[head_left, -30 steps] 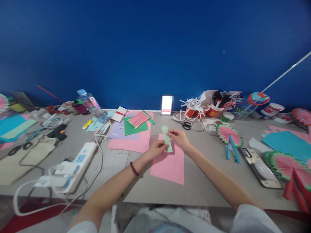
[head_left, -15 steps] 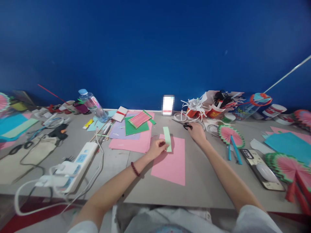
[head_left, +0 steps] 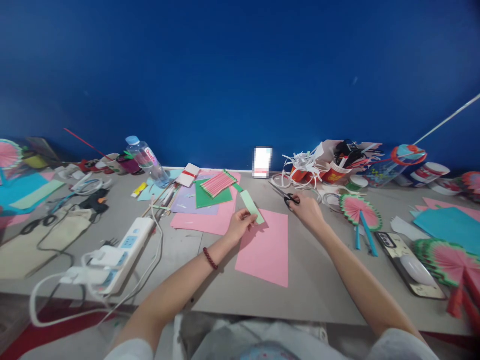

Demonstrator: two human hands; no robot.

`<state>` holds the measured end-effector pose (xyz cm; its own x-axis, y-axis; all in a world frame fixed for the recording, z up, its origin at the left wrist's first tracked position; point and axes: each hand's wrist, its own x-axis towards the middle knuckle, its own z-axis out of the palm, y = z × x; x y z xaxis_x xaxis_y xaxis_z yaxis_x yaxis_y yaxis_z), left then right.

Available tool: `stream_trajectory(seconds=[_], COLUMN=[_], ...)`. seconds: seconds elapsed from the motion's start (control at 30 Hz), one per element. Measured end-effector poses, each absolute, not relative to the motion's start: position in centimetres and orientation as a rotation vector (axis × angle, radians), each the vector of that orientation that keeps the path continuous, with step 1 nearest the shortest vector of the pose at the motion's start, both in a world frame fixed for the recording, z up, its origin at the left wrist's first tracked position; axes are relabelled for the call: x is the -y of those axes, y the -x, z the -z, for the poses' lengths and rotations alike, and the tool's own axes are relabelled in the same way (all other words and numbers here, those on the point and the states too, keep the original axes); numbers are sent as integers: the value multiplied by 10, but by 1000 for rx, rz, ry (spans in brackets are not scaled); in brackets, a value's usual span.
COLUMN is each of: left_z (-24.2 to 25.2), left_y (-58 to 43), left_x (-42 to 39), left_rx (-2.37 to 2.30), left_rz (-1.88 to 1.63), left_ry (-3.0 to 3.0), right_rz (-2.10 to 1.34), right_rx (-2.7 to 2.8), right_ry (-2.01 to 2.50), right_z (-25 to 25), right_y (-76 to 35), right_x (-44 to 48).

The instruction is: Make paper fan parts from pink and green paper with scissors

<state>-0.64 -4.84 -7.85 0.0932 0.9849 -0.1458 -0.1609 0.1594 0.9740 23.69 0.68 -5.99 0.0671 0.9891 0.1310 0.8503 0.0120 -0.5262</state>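
Note:
My left hand pinches a light green paper strip near its lower end, above a pink sheet on the table. The strip tilts, its far end pointing up and left. Over to the right, my right hand has its fingers closed on the handles of black scissors, whose blades point away and to the left. Beyond the left hand lies a pleated pink paper piece with green edges, on a green sheet.
To the left stand a white power strip with cords and a leaning water bottle. Cups of paper scraps line the back. On the right are a paper fan, a phone and a white mouse.
In my left hand the green strip has turned from nearly upright to slanting up-left. My right hand has lifted the scissors' handles slightly and its grip shows more plainly. The view has shifted slightly.

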Motion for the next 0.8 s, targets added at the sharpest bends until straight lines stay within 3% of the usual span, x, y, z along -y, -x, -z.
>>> stream_trajectory(seconds=[0.13,0.2,0.47,0.8], left_z=[78,79,91,84], left_y=[7,7,8,13], left_x=[48,48,44,42], left_rx=[-1075,-1053,-1001,-952], left_rz=[-1146,-1162,-1190,-1143], left_ry=[-956,-926,-831,-772], right_rz=[-1189,-1388,-1666,-1551], right_rx=[1412,1329,1418,1556], right_ry=[1566,1435,1324,1426], right_z=[72,77,70,61], right_y=[-223,-215,-199,-204], right_x=[24,37,64,71])
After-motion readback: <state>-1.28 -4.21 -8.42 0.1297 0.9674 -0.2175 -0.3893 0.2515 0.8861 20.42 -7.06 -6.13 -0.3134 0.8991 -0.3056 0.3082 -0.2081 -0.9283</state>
